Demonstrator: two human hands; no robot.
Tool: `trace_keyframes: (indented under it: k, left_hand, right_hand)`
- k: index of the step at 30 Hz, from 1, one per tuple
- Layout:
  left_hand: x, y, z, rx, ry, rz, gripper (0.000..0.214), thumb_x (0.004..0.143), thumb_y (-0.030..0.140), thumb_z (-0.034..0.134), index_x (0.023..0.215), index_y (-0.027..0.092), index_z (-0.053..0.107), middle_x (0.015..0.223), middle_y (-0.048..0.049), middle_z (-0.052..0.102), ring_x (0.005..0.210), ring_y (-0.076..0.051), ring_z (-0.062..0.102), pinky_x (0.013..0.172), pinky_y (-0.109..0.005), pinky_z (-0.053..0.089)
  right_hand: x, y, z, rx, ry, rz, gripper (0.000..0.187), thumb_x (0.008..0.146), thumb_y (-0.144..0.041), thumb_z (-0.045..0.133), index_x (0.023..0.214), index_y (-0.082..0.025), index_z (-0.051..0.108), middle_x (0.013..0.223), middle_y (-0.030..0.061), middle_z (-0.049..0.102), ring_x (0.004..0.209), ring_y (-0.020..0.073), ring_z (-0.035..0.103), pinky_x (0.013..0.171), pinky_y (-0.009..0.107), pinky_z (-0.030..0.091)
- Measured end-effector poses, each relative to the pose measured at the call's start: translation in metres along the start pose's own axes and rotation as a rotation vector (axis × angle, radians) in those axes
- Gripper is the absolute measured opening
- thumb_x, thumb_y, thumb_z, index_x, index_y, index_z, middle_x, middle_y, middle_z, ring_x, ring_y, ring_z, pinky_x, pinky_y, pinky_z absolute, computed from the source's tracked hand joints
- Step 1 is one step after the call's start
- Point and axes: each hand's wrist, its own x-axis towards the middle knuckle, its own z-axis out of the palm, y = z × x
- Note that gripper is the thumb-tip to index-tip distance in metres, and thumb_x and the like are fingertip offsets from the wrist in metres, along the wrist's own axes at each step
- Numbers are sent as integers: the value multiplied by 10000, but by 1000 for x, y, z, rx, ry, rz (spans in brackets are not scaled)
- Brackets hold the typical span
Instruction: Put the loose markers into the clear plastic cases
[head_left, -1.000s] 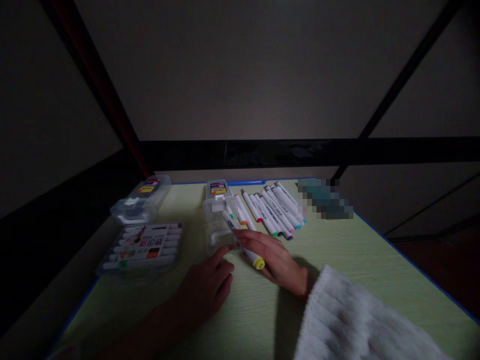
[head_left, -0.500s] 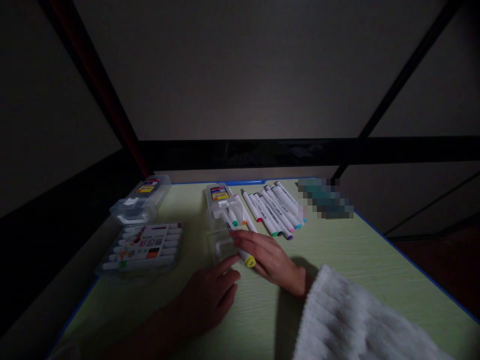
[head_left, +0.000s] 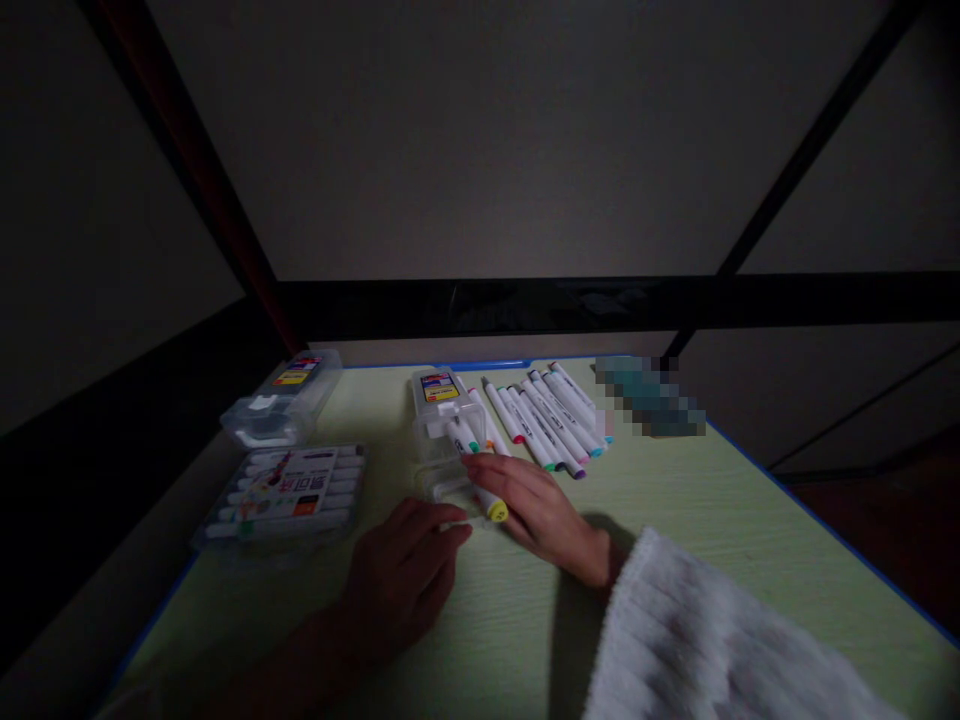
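Observation:
My right hand (head_left: 536, 510) grips a white marker with a yellow end (head_left: 489, 503), which slants down toward me over the lid. My left hand (head_left: 405, 570) is just left of that marker, its fingers bent and a little apart, with nothing seen in them. Its fingertips lie close to the near edge of the clear lid (head_left: 450, 482); whether they touch it I cannot tell. Beyond stands an open clear plastic case (head_left: 429, 420) with a yellow-and-blue label, and a green-ended marker (head_left: 465, 434) sticks out of its mouth. An orange-ended marker (head_left: 495, 436) lies beside it.
Several white markers (head_left: 555, 420) lie in a loose row right of the case. Leftward are a closed clear case (head_left: 315, 395) and a case packed with markers (head_left: 292, 490). A blurred-out flat object (head_left: 649, 397) lies at the right. The table (head_left: 712, 500) has a blue edge.
My left hand has drawn back slightly to the left, away from the marker. The yellow-ended marker has shifted slightly up and left in my right hand. The clear lid looks tilted differently.

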Motion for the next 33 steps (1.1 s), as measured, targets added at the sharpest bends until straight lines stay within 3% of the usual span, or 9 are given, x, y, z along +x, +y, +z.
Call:
trace_keyframes:
  k: [6, 17, 24, 33]
  left_hand:
    - [-1, -1, 6, -39, -55, 8, 201, 792, 44, 475, 939, 148, 565, 872, -62, 636, 793, -156, 549, 725, -299, 478]
    - [-7, -6, 11, -38, -117, -86, 180, 814, 77, 454, 911, 165, 578, 852, -50, 625, 761, -143, 561, 698, -280, 466]
    - [-5, -9, 11, -12, -101, -86, 160, 834, 123, 478, 906, 178, 610, 764, -18, 624, 709, -133, 556, 685, -288, 441]
    - [-3, -3, 11, -14, -75, -50, 178, 842, 86, 448, 757, 167, 583, 630, 12, 547, 593, -103, 493, 629, -273, 412]
  right_hand:
    - [0, 3, 2, -4, -15, 24, 234, 904, -210, 372, 1054, -120, 527, 1024, 126, 640, 907, 191, 601, 737, 322, 510]
    - [-1, 4, 3, -9, -59, 89, 230, 896, -200, 374, 1050, -139, 533, 1055, 113, 623, 913, 203, 550, 758, 346, 430]
    - [-1, 4, 4, -16, -85, 109, 234, 897, -218, 381, 1064, -150, 531, 1065, 102, 618, 929, 206, 541, 779, 348, 415]
    - [1, 2, 4, -27, -95, 54, 288, 922, -248, 303, 1045, -135, 537, 1054, 106, 618, 895, 200, 539, 762, 342, 420]
